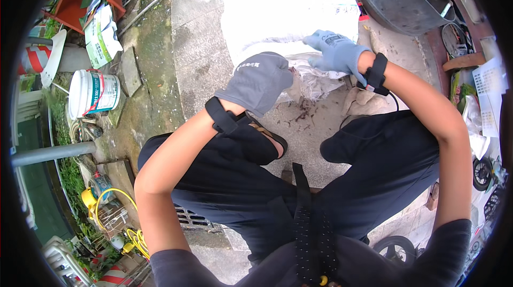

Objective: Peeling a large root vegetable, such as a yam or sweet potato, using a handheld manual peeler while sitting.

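My left hand (262, 82) wears a grey glove or cloth covering that bears writing; its fingers are hidden, and it rests at the near left part of a crumpled white woven sack (316, 78). My right hand (330, 52), in a light blue-grey work glove, lies at the near right edge of the overexposed white sheeting (288, 6), its fingers pointing left. Frayed folds of the sack hang below both hands. Whether either hand grips the material cannot be told. Both wrists carry black straps, and a thin black cable runs from the right one.
A dark rounded tub (394, 0) stands at the upper right beside the sheeting. Beige cloth (364, 102) lies below my right wrist. A white lidded bucket (96, 92) and a grey pipe (56, 154) are at the left. A floor grate (192, 218) shows beside my leg.
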